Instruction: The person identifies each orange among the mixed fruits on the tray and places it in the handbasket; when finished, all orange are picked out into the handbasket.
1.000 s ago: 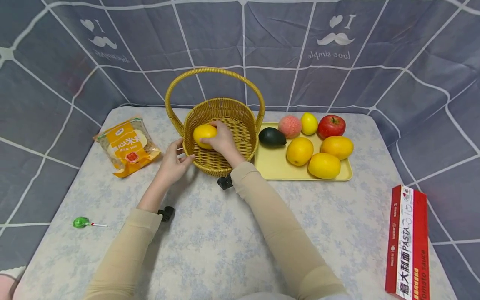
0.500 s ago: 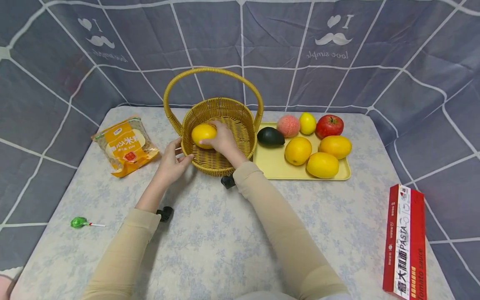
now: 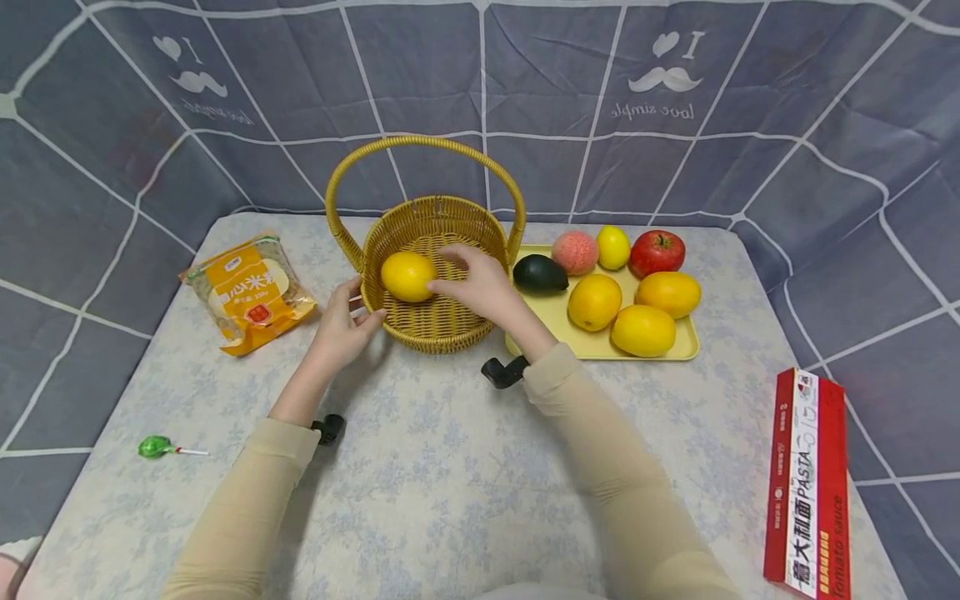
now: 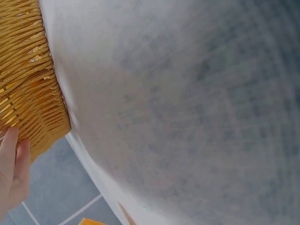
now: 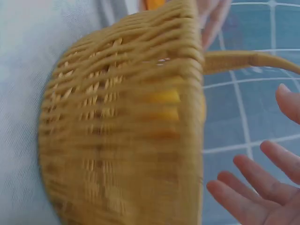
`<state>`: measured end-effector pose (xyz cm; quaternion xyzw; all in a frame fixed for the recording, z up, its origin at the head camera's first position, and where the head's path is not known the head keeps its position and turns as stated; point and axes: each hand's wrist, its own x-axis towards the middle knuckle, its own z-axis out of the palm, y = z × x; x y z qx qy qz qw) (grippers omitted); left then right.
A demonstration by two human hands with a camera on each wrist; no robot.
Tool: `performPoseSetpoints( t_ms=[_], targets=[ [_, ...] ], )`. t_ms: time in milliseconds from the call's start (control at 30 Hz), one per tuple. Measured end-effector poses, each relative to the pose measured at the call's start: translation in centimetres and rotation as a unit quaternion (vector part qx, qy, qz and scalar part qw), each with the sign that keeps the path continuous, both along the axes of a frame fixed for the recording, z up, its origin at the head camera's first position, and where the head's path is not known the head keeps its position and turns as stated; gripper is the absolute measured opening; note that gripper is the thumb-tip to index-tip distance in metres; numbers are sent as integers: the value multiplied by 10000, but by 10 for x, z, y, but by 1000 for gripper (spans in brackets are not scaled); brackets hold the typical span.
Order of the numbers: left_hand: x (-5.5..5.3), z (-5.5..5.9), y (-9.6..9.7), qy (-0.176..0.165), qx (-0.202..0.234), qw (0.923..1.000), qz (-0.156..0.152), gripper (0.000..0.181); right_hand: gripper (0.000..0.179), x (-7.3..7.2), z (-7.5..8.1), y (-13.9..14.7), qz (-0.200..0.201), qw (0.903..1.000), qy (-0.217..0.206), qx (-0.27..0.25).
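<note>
A woven yellow basket [image 3: 442, 333] with a tall arched handle stands at the back of the table. Inside it, by the left wall, lies a yellow oval fruit [image 3: 408, 276] that looks like a mango. My right hand [image 3: 480, 287] hovers over the basket to the right of this fruit, its fingers spread and holding nothing; the right wrist view shows the same hand [image 5: 267, 187] beside the rim. With extended fingers, my left hand [image 3: 343, 329] touches the basket's left side, the thumb near the rim. In the left wrist view two fingers [image 4: 21, 161] rest against the outer weave.
Right of the basket, a pale yellow tray [image 3: 551, 329] bears a dark green avocado [image 3: 540, 273], a pink peach [image 3: 575, 252], a lemon [image 3: 613, 247], a red apple [image 3: 657, 253] and several yellow fruits [image 3: 643, 330]. An orange bag [image 3: 251, 293], a green lollipop [image 3: 155, 447] and a pasta box [image 3: 806, 483] lie around.
My right hand has let go of the yellow fruit and drawn back to the right. The fruit stays in the basket. My left hand keeps its place at the basket's side.
</note>
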<state>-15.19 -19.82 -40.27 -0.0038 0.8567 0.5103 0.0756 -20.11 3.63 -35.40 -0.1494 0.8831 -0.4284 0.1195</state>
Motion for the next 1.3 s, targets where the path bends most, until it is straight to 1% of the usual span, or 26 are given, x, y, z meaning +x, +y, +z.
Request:
performPoseSetpoints(
  t_ms=[133, 267, 367, 467, 667, 767, 833, 933, 1067, 1167, 1300],
  targets=[
    [0, 0, 1, -35, 17, 10000, -13, 73, 55, 14, 3, 37, -51, 9991, -62, -412],
    [-1, -1, 0, -51, -45, 10000, -7, 73, 50, 27, 1, 74, -234, 9954, -182, -916],
    [-1, -2, -1, -67, -89, 9999, 4, 74, 49, 35, -2, 102, -359, 9935, -176, -1067],
    [-1, -1, -1, -106, -98, 9999, 21, 74, 50, 43, -4, 129, -491, 9937, -150, -991],
    [0, 1, -1, -132, -71, 9999, -10, 74, 56, 57, -6, 178, -670, 9948, -239, -722],
    [0, 1, -1, -124, -59, 9999, -28, 74, 58, 64, -6, 199, -730, 9958, -177, -531],
    [-1, 1, -1, -119, -50, 9999, -39, 74, 59, 68, -6, 210, -812, 9954, -133, -490],
    [-1, 0, -1, -109, -26, 9999, -65, 74, 62, 71, -7, 224, -921, 9950, -53, -394],
    [0, -2, -2, -89, -22, 9999, -107, 74, 64, 73, -11, 236, -1085, 9937, 49, -262],
    [0, -2, -2, -118, -23, 9999, -103, 74, 65, 73, -16, 242, -1086, 9938, 146, -202],
    [1, 0, -2, -134, -7, 9999, -86, 74, 68, 72, -19, 248, -1095, 9939, 147, -60]
  ],
)
